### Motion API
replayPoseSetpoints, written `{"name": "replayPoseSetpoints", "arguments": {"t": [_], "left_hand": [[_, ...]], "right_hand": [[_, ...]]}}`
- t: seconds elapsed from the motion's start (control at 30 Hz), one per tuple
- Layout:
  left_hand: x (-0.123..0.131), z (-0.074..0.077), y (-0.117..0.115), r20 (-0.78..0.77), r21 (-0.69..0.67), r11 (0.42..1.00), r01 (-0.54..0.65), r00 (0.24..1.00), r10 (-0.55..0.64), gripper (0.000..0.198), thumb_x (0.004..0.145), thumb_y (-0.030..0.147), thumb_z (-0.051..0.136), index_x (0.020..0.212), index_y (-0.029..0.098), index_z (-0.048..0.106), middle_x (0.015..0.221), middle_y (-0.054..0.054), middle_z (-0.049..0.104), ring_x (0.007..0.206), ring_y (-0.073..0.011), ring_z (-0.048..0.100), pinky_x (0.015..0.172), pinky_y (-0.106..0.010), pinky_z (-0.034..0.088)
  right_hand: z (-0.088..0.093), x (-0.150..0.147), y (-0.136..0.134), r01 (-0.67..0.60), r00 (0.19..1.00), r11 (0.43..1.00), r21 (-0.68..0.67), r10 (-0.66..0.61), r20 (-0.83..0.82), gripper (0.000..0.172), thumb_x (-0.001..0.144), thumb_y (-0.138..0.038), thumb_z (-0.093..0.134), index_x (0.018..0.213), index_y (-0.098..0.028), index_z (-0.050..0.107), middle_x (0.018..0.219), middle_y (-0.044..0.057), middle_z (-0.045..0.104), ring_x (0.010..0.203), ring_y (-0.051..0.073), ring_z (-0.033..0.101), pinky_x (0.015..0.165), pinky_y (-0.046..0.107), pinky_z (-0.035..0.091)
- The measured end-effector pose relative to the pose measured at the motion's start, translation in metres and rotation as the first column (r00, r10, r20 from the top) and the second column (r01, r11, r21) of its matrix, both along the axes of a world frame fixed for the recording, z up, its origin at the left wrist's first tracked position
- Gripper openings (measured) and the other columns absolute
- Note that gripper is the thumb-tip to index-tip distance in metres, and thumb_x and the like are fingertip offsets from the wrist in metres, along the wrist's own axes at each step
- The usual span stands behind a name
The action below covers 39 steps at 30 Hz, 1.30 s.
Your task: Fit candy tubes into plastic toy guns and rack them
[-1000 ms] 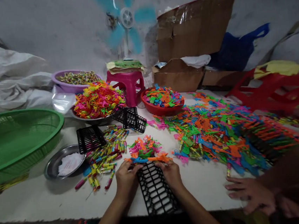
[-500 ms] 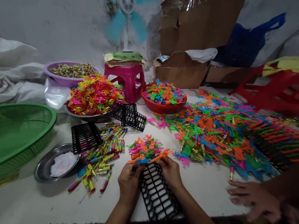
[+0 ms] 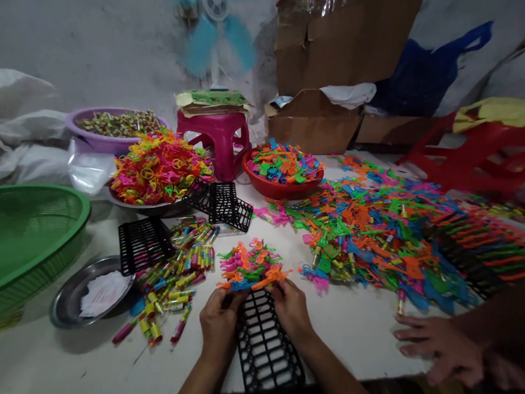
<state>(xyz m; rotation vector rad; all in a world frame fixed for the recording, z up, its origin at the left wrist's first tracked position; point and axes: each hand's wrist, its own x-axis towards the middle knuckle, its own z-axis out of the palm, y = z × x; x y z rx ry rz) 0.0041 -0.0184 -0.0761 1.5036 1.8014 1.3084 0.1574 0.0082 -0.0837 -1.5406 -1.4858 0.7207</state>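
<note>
A black plastic slotted rack (image 3: 269, 351) lies lengthwise in front of me. Small bright plastic toy pieces (image 3: 250, 257) stand in rows at its far end. My left hand (image 3: 219, 320) is closed at the rack's left side, fingertips on a blue plastic toy piece (image 3: 240, 284) at the front of the rows. Opposite it, my right hand (image 3: 292, 310) pinches an orange plastic toy piece (image 3: 271, 276) lying crosswise. The near slots between my forearms hold nothing. My fingers partly hide both pieces.
Left are wrapped tubes (image 3: 175, 301), a metal bowl (image 3: 61, 303), a green basket (image 3: 68, 231) and spare black racks (image 3: 144, 242). A large toy-piece pile (image 3: 367, 224) spreads right, beyond a co-worker's hand (image 3: 439, 344). A red basin (image 3: 280, 189) and pink stool (image 3: 218, 127) stand behind.
The view has shifted slightly, moving most things a little left. The black rack now lies straighter toward me. Both my hands keep nearly the same grip at the front row.
</note>
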Motion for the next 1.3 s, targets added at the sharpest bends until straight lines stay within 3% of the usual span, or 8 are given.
{"name": "replayPoseSetpoints", "arguments": {"t": [0.23, 0.4, 0.53, 0.67, 0.8, 1.1, 1.23, 1.3], "left_hand": [[-0.003, -0.002, 0.001, -0.005, 0.007, 1.000, 0.005, 1.000, -0.005, 0.019, 0.071, 0.039, 0.059, 0.066, 0.020, 0.059, 0.062, 0.002, 0.059, 0.059, -0.0127, 0.054, 0.058, -0.024, 0.044], [-0.005, -0.005, 0.000, 0.004, 0.019, 1.000, 0.015, 1.000, -0.015, 0.022, 0.070, 0.041, 0.059, 0.065, 0.019, 0.059, 0.063, 0.002, 0.059, 0.058, -0.0122, 0.054, 0.058, -0.024, 0.044], [-0.006, -0.007, 0.000, -0.016, 0.026, 1.000, 0.011, 1.000, -0.010, 0.021, 0.071, 0.040, 0.059, 0.067, 0.020, 0.060, 0.064, 0.002, 0.059, 0.060, -0.0127, 0.054, 0.060, -0.025, 0.044], [-0.004, -0.006, 0.000, -0.064, 0.057, 0.996, 0.069, 0.996, -0.065, 0.017, 0.074, 0.036, 0.056, 0.070, 0.020, 0.060, 0.067, 0.001, 0.059, 0.065, -0.0132, 0.055, 0.064, -0.025, 0.044], [-0.002, -0.006, -0.001, -0.081, 0.035, 0.999, 0.020, 0.997, -0.017, 0.020, 0.074, 0.039, 0.056, 0.069, 0.020, 0.059, 0.067, 0.001, 0.060, 0.064, -0.0130, 0.055, 0.062, -0.025, 0.043], [-0.004, -0.005, 0.009, -0.346, 0.050, 0.997, -0.061, 0.935, 0.075, 0.024, 0.068, 0.044, 0.061, 0.062, 0.021, 0.061, 0.064, -0.001, 0.063, 0.068, -0.0185, 0.054, 0.068, -0.032, 0.037], [-0.018, -0.006, 0.008, -0.261, -0.030, 1.000, 0.000, 0.965, -0.008, 0.024, 0.065, 0.045, 0.062, 0.066, 0.021, 0.063, 0.066, -0.001, 0.064, 0.069, -0.0195, 0.057, 0.066, -0.032, 0.043], [-0.030, -0.007, -0.001, -0.174, -0.029, 0.999, 0.037, 0.984, -0.042, 0.026, 0.065, 0.044, 0.062, 0.079, 0.022, 0.064, 0.078, -0.002, 0.067, 0.076, -0.0198, 0.060, 0.068, -0.031, 0.046]], "right_hand": [[0.001, 0.000, 0.001, -0.017, 0.990, 0.999, -0.036, 0.012, -0.141, 0.016, 0.071, -0.027, 0.052, 0.078, -0.018, 0.064, 0.081, 0.004, 0.068, 0.077, 0.020, 0.061, 0.072, 0.031, 0.047], [-0.002, -0.001, 0.002, 0.050, 0.973, 0.990, -0.131, -0.079, -0.218, 0.016, 0.069, -0.027, 0.053, 0.077, -0.016, 0.062, 0.075, 0.005, 0.068, 0.072, 0.021, 0.062, 0.068, 0.031, 0.048], [0.001, -0.005, 0.001, 0.009, 1.000, 0.999, -0.042, -0.009, 0.009, 0.016, 0.071, -0.022, 0.050, 0.078, -0.018, 0.064, 0.079, 0.006, 0.067, 0.078, 0.021, 0.060, 0.073, 0.031, 0.046], [0.004, -0.007, 0.001, -0.010, 0.959, 0.999, 0.035, 0.000, 0.282, 0.019, 0.074, -0.019, 0.047, 0.079, -0.019, 0.065, 0.081, 0.007, 0.065, 0.082, 0.022, 0.058, 0.075, 0.032, 0.044], [0.007, -0.002, 0.004, -0.066, 0.926, 0.996, -0.053, 0.081, 0.368, 0.017, 0.074, -0.018, 0.048, 0.075, -0.020, 0.065, 0.075, 0.006, 0.064, 0.075, 0.021, 0.057, 0.068, 0.029, 0.043], [0.005, -0.011, 0.001, -0.069, 0.895, 0.995, 0.074, 0.029, 0.445, 0.017, 0.078, -0.025, 0.050, 0.081, -0.019, 0.067, 0.086, 0.008, 0.062, 0.086, 0.022, 0.052, 0.077, 0.031, 0.041], [0.009, 0.026, 0.009, -0.178, 0.890, 0.982, 0.069, 0.131, 0.436, 0.017, 0.077, -0.027, 0.053, 0.080, -0.018, 0.067, 0.081, 0.008, 0.063, 0.080, 0.020, 0.055, 0.073, 0.030, 0.042], [0.013, 0.059, 0.016, -0.076, 0.884, 0.987, 0.138, 0.003, 0.468, 0.021, 0.075, -0.032, 0.054, 0.086, -0.018, 0.066, 0.084, 0.008, 0.063, 0.081, 0.021, 0.055, 0.073, 0.032, 0.042]]}}
